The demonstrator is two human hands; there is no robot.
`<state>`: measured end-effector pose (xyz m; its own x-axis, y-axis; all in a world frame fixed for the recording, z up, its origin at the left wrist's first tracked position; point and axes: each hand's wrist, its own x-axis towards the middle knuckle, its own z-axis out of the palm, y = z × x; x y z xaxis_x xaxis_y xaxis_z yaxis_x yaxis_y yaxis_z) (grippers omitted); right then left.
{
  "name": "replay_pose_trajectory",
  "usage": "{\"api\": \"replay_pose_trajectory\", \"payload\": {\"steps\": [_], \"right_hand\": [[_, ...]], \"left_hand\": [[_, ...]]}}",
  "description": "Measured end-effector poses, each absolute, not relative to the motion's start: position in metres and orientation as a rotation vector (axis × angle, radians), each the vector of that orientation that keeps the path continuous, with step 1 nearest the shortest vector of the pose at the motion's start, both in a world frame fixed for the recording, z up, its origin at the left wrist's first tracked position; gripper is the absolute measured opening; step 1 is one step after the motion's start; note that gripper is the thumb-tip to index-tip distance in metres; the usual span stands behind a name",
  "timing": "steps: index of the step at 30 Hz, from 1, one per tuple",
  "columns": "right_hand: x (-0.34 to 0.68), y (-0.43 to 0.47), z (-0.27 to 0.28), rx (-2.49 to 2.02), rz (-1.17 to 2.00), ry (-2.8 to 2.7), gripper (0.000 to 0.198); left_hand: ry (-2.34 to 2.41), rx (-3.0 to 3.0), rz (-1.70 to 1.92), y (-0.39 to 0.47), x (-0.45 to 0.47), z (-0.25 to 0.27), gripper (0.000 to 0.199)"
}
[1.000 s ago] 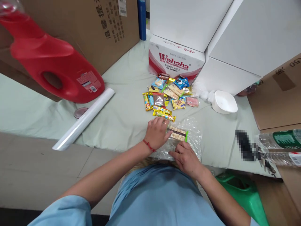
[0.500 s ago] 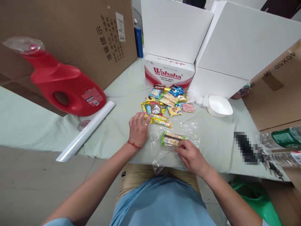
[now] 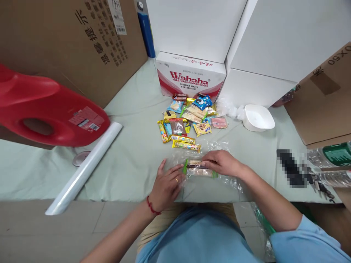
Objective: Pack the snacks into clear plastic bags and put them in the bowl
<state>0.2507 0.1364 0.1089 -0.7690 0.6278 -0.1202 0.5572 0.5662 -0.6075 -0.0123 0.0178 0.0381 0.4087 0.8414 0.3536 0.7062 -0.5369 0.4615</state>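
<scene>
Flat green-ended snack packs, with pale and dark bars showing, lie side by side on a crumpled clear plastic film. My left hand rests at their left end, fingers stretched out and a ring on one. From the right, my right hand reaches over the packs, its fingers closed together and pinching the film against their top; the fingertips are partly hidden. Just beyond lie yellow snack sticks. Behind them is a pile of small wrapped snacks, including a cookie pack and a blue packet.
A Wahaba-style white and red carton stands behind the pile. On the right are a white bowl, a pixelated dark object and clear bottles. A white roll and red jug lie left.
My left hand has come back from the yellow sticks to the packs' left end. My right hand has moved up over the packs, and the film's near edge no longer hangs off the table.
</scene>
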Motion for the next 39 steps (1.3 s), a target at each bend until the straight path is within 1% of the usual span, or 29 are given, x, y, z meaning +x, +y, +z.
{"api": "replay_pose_trajectory", "payload": {"steps": [2, 3, 4, 7, 9, 11, 14, 15, 16, 19, 26, 27, 30, 31, 32, 34, 35, 36, 37, 39], "right_hand": [[0.249, 0.143, 0.109, -1.052, 0.979, -2.612, 0.050], [0.248, 0.146, 0.109, -1.078, 0.953, -2.586, 0.050], [0.246, 0.148, 0.108, -1.100, 0.927, -2.574, 0.045], [0.236, 0.149, 0.105, -1.115, 0.934, -2.663, 0.019], [0.226, 0.146, 0.104, -1.139, 0.928, -2.756, 0.013], [0.218, 0.139, 0.104, -1.184, 0.827, -2.830, 0.010], [0.211, 0.126, 0.104, -1.206, 0.584, -2.889, 0.039], [0.210, 0.122, 0.104, -1.202, 0.521, -2.903, 0.045], [0.211, 0.117, 0.105, -1.201, 0.475, -2.915, 0.047], [0.216, 0.109, 0.105, -1.175, 0.430, -2.955, 0.045], [0.233, 0.116, 0.105, -1.078, 0.541, -3.001, 0.054], [0.237, 0.117, 0.108, -1.074, 0.561, -2.971, 0.053], [0.255, 0.106, 0.116, -1.092, 0.591, -2.750, 0.042], [0.262, 0.097, 0.117, -1.102, 0.577, -2.664, 0.042], [0.270, 0.084, 0.116, -1.114, 0.552, -2.591, 0.047], [0.286, 0.054, 0.107, -1.152, 0.482, -2.531, 0.069], [0.293, 0.039, 0.101, -1.196, 0.441, -2.520, 0.077], [0.300, 0.027, 0.095, -1.257, 0.396, -2.500, 0.074], [0.305, 0.019, 0.090, -1.316, 0.364, -2.471, 0.063], [0.313, 0.017, 0.085, -1.386, 0.362, -2.399, 0.035]], "left_hand": [[1.404, 2.352, 0.889, 0.018, -0.012, 0.035, 0.021], [1.419, 2.312, 0.926, 0.017, -0.013, 0.034, 0.021], [1.426, 2.273, 0.965, 0.016, -0.013, 0.034, 0.020], [1.402, 2.186, 1.054, 0.013, -0.015, 0.033, 0.018], [1.384, 2.162, 1.073, 0.011, -0.015, 0.033, 0.017], [1.384, 2.162, 1.078, 0.010, -0.014, 0.032, 0.018], [1.386, 2.170, 1.075, 0.009, -0.013, 0.029, 0.020], [1.389, 2.165, 1.074, 0.008, -0.013, 0.029, 0.021], [1.392, 2.155, 1.071, 0.008, -0.013, 0.028, 0.022], [1.401, 2.093, 1.050, 0.007, -0.014, 0.027, 0.021], [1.479, 1.961, 1.022, 0.006, -0.013, 0.028, 0.018], [1.501, 1.953, 1.018, 0.007, -0.013, 0.029, 0.018], [1.560, 1.927, 1.023, 0.008, -0.010, 0.028, 0.021], [1.577, 1.913, 1.029, 0.009, -0.009, 0.028, 0.022], [1.593, 1.898, 1.034, 0.009, -0.008, 0.027, 0.023], [1.627, 1.863, 1.029, 0.010, -0.006, 0.025, 0.025], [1.643, 1.846, 1.020, 0.010, -0.005, 0.025, 0.026], [1.658, 1.831, 1.009, 0.010, -0.005, 0.024, 0.027], [1.667, 1.820, 0.997, 0.010, -0.005, 0.024, 0.029], [1.676, 1.812, 0.986, 0.010, -0.005, 0.024, 0.031]]}}
